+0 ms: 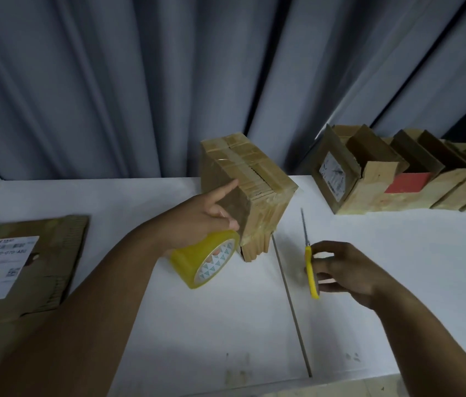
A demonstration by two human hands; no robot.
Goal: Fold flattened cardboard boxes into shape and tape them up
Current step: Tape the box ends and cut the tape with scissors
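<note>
Brown cardboard box [254,179], folded into shape and already banded with clear tape, tipped up on a lower edge near the middle of the white table [226,325]; steadied by the left hand [197,216], forefinger stretched straight along the side wall, remaining fingers curled round the yellow tape roll [197,262] hanging just beside the box's near lower corner; gripped in the right hand [340,270], fingers curled about the yellow handles, a pair of scissors [310,267], blades together as far as can be told, pointing away and well apart from the box; by the look of it, about to cut the tape free. Risks from here: with so little of the hand against it, liable to rock or slide off that edge under a taut pull on the tape; liable to leave a loose end curling back onto itself if cut slack; liable to nick cardboard or the left fingers if brought in carelessly, with no strip discernible between roll and box. Further off, a stack of flattened boxes [25,253] at the left edge; a row of folded boxes [397,179] at the back right.
</note>
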